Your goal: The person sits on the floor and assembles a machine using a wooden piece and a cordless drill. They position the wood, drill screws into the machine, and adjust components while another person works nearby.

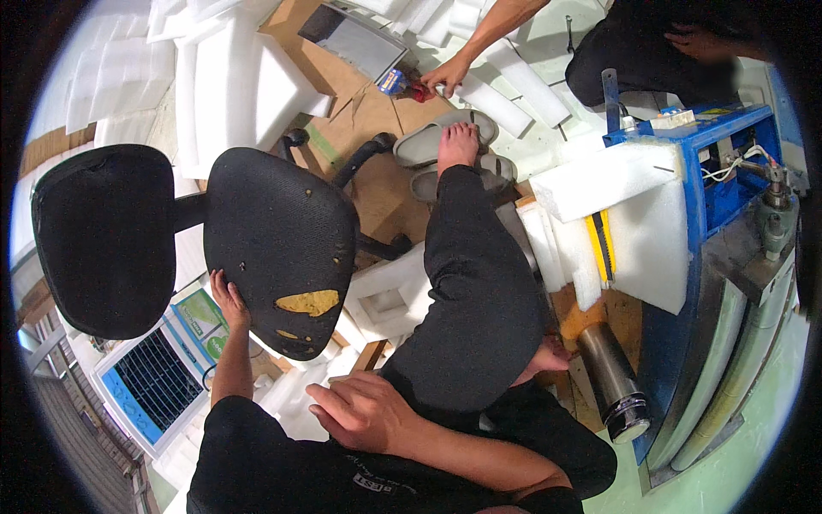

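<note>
My left hand (229, 301) rests on the edge of a black office chair's seat (278, 227), its fingers stretched out and closed around nothing. The seat's covering is torn, and yellow foam shows through. My right hand (360, 411) hovers or rests in front of my body near my bent leg, fingers loosely bent and apart, nothing visible in it. At the top, a co-worker's hand (447, 75) reaches down to a small red object (418, 91) beside a blue item (392, 83); the red object's kind is unclear.
White foam blocks (235, 94) lie in piles around. Grey slippers (419, 141) sit by my bare foot on cardboard. To the right stands a blue metal machine (711, 180) with wires, near a dark metal cylinder (610, 368). An air cooler (154, 385) stands at the lower left.
</note>
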### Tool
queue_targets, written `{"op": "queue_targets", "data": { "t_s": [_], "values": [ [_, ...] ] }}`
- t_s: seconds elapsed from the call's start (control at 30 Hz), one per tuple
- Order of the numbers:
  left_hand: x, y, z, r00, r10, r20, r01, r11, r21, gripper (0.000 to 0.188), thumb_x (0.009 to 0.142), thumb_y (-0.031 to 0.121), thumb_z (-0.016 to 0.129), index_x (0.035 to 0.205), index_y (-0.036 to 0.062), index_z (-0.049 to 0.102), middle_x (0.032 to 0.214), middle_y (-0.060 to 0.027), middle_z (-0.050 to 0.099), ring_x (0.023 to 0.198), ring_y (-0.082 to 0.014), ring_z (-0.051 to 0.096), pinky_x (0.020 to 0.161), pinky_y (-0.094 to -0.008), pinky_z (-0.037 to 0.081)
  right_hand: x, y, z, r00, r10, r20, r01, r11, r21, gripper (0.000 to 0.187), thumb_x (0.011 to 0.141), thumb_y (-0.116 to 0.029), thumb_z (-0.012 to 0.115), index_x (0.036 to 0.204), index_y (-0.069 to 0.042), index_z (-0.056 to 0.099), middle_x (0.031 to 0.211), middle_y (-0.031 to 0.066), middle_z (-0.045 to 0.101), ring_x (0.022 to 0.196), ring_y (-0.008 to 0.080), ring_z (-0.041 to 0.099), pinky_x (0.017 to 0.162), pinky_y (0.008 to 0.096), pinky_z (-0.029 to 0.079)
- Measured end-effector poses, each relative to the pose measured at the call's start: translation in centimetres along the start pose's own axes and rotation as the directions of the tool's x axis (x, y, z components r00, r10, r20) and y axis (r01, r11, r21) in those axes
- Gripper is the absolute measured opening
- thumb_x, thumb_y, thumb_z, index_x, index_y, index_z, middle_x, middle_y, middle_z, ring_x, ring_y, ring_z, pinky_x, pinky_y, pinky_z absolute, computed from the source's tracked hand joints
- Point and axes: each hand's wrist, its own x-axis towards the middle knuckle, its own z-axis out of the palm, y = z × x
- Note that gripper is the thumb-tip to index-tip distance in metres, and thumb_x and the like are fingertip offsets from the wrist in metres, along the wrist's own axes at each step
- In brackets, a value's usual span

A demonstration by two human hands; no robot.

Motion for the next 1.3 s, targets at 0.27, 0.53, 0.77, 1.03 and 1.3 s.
{"op": "queue_targets", "data": {
  "t_s": [0.27,0.53,0.77,1.03,1.3],
  "values": [
    [-0.3,-3.0,0.4,0.999,-0.005,-0.032,0.007,0.998,0.057,0.051,0.110,0.037,0.036,0.148,0.0043,0.045,0.159,-0.0213,0.036,0.146,-0.0398,0.035,0.122,-0.0474,0.027,0.0,0.5,2.0,1.000,-0.015,-0.007,0.015,0.999,0.049,0.029,0.091,-0.011,0.072,0.115,0.004,0.068,0.077,0.0118,0.068,0.070,0.0254,0.068,0.068,0.0397,0.054],
    [0.3,-4.1,0.5,1.000,0.009,-0.021,-0.007,0.998,0.057,0.051,0.110,0.036,0.037,0.148,0.0042,0.045,0.158,-0.0219,0.038,0.148,-0.0398,0.034,0.123,-0.0482,0.024,-0.2,0.0,1.8,1.000,0.020,0.000,-0.020,0.999,0.049,0.027,0.088,-0.017,0.071,0.108,-0.001,0.067,0.076,0.0070,0.063,0.067,0.0236,0.065,0.066,0.0392,0.050],
    [1.9,-5.3,-0.3,0.999,0.043,0.021,-0.044,0.998,0.036,0.053,0.110,0.040,0.037,0.148,0.0050,0.045,0.159,-0.0222,0.036,0.149,-0.0406,0.032,0.123,-0.0489,0.024,0.8,0.4,1.2,0.998,-0.002,0.057,0.001,1.000,0.017,0.028,0.086,-0.010,0.077,0.110,0.003,0.069,0.068,0.0068,0.060,0.059,0.0224,0.061,0.059,0.0361,0.048],
    [5.0,-9.7,-2.1,0.973,0.102,0.206,-0.135,0.980,0.149,0.056,0.110,0.045,0.033,0.150,0.0066,0.046,0.160,-0.0222,0.034,0.149,-0.0410,0.033,0.123,-0.0487,0.026,0.8,0.9,2.1,0.998,0.018,0.060,-0.018,1.000,0.003,0.029,0.090,-0.016,0.071,0.113,0.001,0.065,0.077,0.0078,0.064,0.066,0.0247,0.064,0.066,0.0395,0.049],
    [14.7,6.1,-11.2,0.878,-0.163,0.450,-0.181,0.757,0.627,0.026,0.099,0.007,0.060,0.123,0.0024,0.071,0.116,-0.0183,0.074,0.104,-0.0327,0.073,0.092,-0.0437,0.057,0.4,0.7,2.2,1.000,-0.006,0.001,0.006,0.995,0.099,0.023,0.090,-0.016,0.070,0.105,0.000,0.063,0.075,0.0096,0.065,0.066,0.0265,0.066,0.067,0.0410,0.049]
  ]
}}
